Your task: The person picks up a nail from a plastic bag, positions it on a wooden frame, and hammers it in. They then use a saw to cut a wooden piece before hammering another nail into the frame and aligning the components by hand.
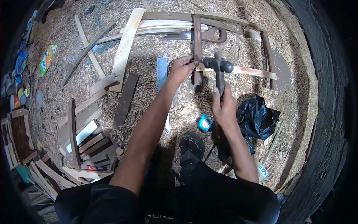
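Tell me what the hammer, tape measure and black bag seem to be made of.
The hammer: dull dark metal head, probably steel, one end rounded; handle material unclear, dark and partly gripped. The tape measure: probably plastic, smooth teal shell. The black bag: thin plastic film, going by its creases and glossy highlights.

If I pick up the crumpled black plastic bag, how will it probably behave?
The crumpled black plastic bag will probably be floppy, since its sides are folded and wrinkled. Its shiny surface may be slippery. I cannot clearly see what is inside, so its weight is uncertain.

Tape measure (204, 122) left of bag (256, 117) (quite near).
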Demonstrator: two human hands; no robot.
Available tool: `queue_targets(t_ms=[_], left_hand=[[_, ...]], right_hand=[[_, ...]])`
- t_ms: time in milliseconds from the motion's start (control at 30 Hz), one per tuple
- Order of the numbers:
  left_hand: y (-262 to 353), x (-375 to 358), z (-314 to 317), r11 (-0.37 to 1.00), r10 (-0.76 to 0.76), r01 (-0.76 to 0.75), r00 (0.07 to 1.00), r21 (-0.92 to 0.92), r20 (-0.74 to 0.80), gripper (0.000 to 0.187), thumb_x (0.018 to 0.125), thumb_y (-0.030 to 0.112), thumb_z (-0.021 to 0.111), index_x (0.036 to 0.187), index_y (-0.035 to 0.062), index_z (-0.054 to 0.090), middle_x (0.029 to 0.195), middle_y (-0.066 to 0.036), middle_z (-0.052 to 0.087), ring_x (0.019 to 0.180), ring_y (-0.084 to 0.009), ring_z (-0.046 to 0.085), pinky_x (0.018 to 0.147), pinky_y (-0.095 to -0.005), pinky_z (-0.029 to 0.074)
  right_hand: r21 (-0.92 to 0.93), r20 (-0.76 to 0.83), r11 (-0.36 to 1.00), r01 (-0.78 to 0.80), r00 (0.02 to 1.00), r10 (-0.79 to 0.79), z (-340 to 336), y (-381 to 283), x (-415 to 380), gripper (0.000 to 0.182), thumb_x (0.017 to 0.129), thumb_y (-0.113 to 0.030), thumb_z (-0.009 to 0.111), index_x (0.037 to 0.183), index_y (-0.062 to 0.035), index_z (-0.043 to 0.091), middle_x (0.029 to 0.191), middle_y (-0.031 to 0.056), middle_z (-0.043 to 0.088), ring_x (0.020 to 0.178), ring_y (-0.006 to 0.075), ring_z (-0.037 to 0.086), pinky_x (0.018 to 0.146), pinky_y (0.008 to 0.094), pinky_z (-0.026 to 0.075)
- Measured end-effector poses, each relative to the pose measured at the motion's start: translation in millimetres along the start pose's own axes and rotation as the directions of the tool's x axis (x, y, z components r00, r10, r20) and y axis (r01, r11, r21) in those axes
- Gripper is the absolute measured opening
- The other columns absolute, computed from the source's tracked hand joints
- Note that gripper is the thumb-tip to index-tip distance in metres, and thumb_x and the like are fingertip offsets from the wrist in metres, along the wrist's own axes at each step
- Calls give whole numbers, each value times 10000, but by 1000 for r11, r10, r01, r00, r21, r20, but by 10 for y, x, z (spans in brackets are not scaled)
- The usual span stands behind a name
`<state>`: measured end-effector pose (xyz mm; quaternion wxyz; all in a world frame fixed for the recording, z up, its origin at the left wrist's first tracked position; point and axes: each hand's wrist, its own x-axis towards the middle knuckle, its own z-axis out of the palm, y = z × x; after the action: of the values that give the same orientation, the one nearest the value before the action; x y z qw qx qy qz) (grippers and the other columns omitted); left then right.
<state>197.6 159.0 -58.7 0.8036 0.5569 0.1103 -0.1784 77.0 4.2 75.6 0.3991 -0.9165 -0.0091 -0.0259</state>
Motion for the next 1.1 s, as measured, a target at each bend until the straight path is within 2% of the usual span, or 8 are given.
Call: queue_targets(t_ms=[200, 267, 400, 433, 767, 933, 1067, 1100], left_hand=[[116, -104, 51, 999, 30, -30, 999, -20, -18, 352, 945, 87, 703, 1272, -32, 649, 1066, -67, 733, 868, -108, 669, 715, -235, 515], [135, -107, 23, 1000, 3, -3, 1000, 10, 1, 352, 958, 107, 689, 1286, -13, 645, 1110, -61, 726, 922, -114, 667, 767, -252, 515], [115, -89, -2, 994, -35, 32, 999, 105, 34, 430, 958, 155, 709, 1354, 18, 612, 1223, -76, 706, 1061, -140, 668, 876, -292, 532], [140, -71, 1, 992, -29, 23, 999, 128, 42, 440, 958, 157, 709, 1362, 16, 606, 1231, -80, 703, 1070, -142, 668, 882, -295, 535], [130, -71, 12, 1000, -6, 5, 1000, 25, 26, 475, 951, 193, 727, 1363, -5, 597, 1242, -102, 700, 1067, -167, 672, 897, -321, 523], [113, -108, 21, 996, -22, 24, 999, 83, -24, 441, 943, 196, 730, 1324, 0, 628, 1222, -91, 711, 1051, -172, 675, 908, -337, 514], [44, -49, 11, 999, 29, -28, 1000, -37, 12, 362, 945, 116, 704, 1263, -45, 644, 1136, -97, 730, 921, -149, 690, 806, -271, 539], [69, -88, 43, 996, 45, -44, 999, -81, 12, 338, 949, 79, 690, 1260, -45, 646, 1131, -92, 729, 941, -151, 698, 819, -258, 548]], right_hand=[[-13, 92, 994, -111, 989, 112, -55, -151, 114, 328, 1043, -179, 523, 1308, 13, 497, 712, 253, 649, 666, 378, 717, 582, 440, 517], [118, -76, 993, 12, 997, -3, -53, -155, 71, 305, 1043, -131, 523, 1296, 36, 493, 654, 130, 593, 573, 177, 639, 524, 365, 485], [-17, -115, 997, 79, 990, -80, 152, 110, -34, 282, 1030, -158, 543, 1234, 32, 499, 726, 253, 650, 643, 422, 696, 563, 475, 507], [-78, 137, 988, -134, 980, 144, 116, 142, 12, 292, 1022, -172, 559, 1236, 18, 499, 769, 297, 657, 715, 503, 679, 597, 506, 511], [-80, 35, 996, 43, 999, -40, 181, 222, -82, 289, 1040, -172, 533, 1255, 19, 504, 692, 232, 630, 620, 383, 694, 540, 444, 494], [170, -107, 985, -18, 994, 37, -95, -172, 30, 275, 1056, -181, 518, 1225, 36, 511, 643, 94, 594, 544, 164, 603, 485, 354, 446], [-37, -215, 983, 181, 959, -185, 73, -14, 18, 228, 1059, -151, 486, 1201, 28, 485, 672, 190, 638, 551, 311, 661, 499, 430, 473], [-116, 130, 991, -71, 988, 86, 21, 2, 41, 231, 1048, -145, 489, 1204, 25, 476, 706, 279, 648, 621, 448, 682, 545, 514, 499]])
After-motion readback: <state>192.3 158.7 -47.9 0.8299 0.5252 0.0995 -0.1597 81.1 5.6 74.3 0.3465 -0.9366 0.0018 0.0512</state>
